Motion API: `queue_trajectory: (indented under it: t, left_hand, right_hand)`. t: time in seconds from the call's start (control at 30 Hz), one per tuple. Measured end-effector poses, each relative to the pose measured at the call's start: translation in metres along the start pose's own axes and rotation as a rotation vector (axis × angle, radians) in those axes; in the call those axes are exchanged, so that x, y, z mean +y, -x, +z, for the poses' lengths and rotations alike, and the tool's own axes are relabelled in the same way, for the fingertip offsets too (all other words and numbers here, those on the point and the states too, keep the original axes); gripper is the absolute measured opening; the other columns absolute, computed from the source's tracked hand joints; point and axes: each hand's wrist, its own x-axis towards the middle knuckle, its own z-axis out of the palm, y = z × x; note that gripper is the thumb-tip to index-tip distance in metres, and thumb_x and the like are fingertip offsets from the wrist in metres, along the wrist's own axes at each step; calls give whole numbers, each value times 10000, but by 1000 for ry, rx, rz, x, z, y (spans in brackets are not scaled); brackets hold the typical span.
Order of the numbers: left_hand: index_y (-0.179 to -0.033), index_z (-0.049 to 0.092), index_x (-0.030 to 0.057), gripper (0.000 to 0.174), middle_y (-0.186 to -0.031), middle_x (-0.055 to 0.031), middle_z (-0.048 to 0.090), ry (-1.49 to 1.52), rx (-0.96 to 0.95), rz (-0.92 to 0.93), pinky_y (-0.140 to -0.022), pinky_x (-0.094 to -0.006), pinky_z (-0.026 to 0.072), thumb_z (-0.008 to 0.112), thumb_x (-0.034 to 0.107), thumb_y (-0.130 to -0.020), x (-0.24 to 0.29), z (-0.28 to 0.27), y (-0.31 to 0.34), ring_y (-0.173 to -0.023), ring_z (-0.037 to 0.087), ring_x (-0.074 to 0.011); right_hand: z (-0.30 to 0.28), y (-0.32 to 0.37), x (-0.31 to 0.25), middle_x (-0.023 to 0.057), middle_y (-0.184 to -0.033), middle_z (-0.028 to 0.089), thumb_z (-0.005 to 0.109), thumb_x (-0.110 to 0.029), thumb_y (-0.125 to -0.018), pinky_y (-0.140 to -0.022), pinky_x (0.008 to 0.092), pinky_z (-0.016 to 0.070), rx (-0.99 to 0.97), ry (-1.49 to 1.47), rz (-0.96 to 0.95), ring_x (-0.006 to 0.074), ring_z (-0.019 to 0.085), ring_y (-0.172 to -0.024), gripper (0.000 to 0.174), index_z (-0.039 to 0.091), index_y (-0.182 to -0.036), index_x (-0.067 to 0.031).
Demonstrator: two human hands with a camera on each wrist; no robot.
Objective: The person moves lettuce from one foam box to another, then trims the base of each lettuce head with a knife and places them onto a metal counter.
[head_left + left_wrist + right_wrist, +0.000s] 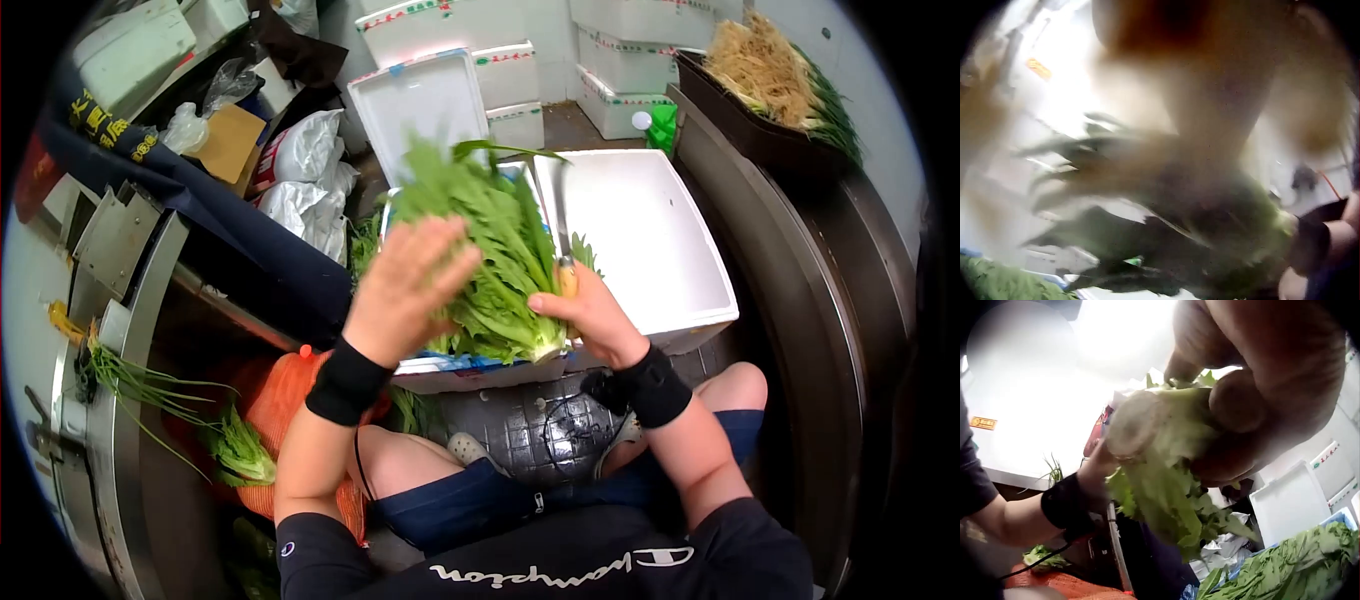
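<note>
A head of leafy green lettuce is held up over a white foam box, its pale cut base turned toward the person. My right hand grips it near that base. The same hand also holds a knife by its yellowish handle, blade pointing away. On the other side of the leaves, my left hand is blurred, its fingers extended and spread against or just over them. In the left wrist view, blurred fingers cover much of the lettuce. More leafy greens lie in the foam box below.
A second foam box stands to the right, with stacked foam boxes behind. An orange mesh sack with another lettuce lies at the left. Rooted green onions fill a dark tray at the upper right.
</note>
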Motion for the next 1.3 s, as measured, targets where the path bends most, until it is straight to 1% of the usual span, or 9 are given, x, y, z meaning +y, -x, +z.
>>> queue_trajectory:
  t: [0.13, 0.3, 0.4, 0.5, 0.73, 0.9, 0.97, 1.13, 1.3]
  left_hand:
    - [-1440, 449, 112, 842, -1478, -117, 478, -201, -81, 63, -1179, -514, 287, 808, 293, -700, 40, 9, -15, -1383, 434, -324]
    - [-1384, 507, 80, 868, -1251, -130, 554, -107, -48, -191, -1072, -497, 380, 860, 268, -613, 53, 11, -14, -1182, 531, -323]
    - [-1327, 546, 51, 878, -1128, -137, 557, 7, 64, -361, -966, -466, 433, 896, 234, -542, 57, 21, -11, -1074, 549, -341]
    - [-1298, 532, -5, 802, -1126, -170, 542, 120, 122, -716, -952, -425, 449, 874, 246, -617, 69, 36, -11, -1065, 539, -374]
    - [-1410, 460, 1, 827, -1206, -198, 445, 624, -58, -593, -1031, -431, 410, 840, 263, -725, 67, 28, 18, -1178, 462, -378]
    - [-1437, 418, 51, 919, -1363, -171, 434, 246, 3, -590, -1096, -399, 368, 894, 254, -678, 56, 28, 26, -1321, 413, -308]
    - [-1503, 303, 35, 1015, -1464, -159, 411, 1121, -43, -850, -1134, -389, 341, 892, 256, -707, 53, 45, 36, -1377, 386, -279]
    - [-1556, 194, -14, 1071, -1501, -157, 425, 1530, -108, -838, -1115, -366, 380, 875, 245, -771, 48, 55, 44, -1351, 458, -239]
    - [-1499, 345, 10, 998, -1389, -74, 550, 1950, -198, -893, -1058, -348, 437, 899, 363, -747, 57, 80, 46, -1246, 542, -189]
  right_hand:
    - [0, -6, -29, 73, -1174, 657, 797, -119, -843, -885, 302, 524, -246, 55, 55, 143, 638, -1007, 534, 547, -1300, -3]
    - [-11, -7, -17, -32, -859, 560, 678, -375, -971, -499, 198, 414, -138, -46, 168, 34, 522, -675, 303, 546, -985, -102]
    - [2, 1, 5, -25, -867, 563, 614, -388, -1009, -472, 200, 403, 58, -292, -29, 43, 524, -657, 302, 533, -1011, -97]
    - [6, 11, 23, -20, -907, 582, 703, -214, -952, -644, 240, 499, 105, -145, -71, 58, 562, -759, 258, 521, -1070, -74]
    - [0, 11, 35, 57, -1154, 654, 729, -45, -875, -885, 295, 538, 65, -340, -87, 144, 645, -1026, 395, 554, -1229, -23]
    - [-4, -1, 49, 54, -1225, 624, 754, -73, -855, -956, 304, 509, -152, -446, -49, 150, 612, -1099, 491, 528, -1289, -29]
    - [1, -4, 43, 44, -1231, 601, 791, -123, -838, -958, 305, 506, -183, -425, -69, 146, 595, -1115, 546, 508, -1298, -43]
    - [0, -11, 48, -13, -1058, 547, 790, -142, -855, -887, 270, 501, -84, -427, -49, 102, 566, -965, 454, 502, -1199, -70]
    - [-8, -19, 75, -47, -931, 441, 750, -146, -887, -764, 235, 427, -4, -323, -85, 63, 456, -823, 325, 487, -1074, -111]
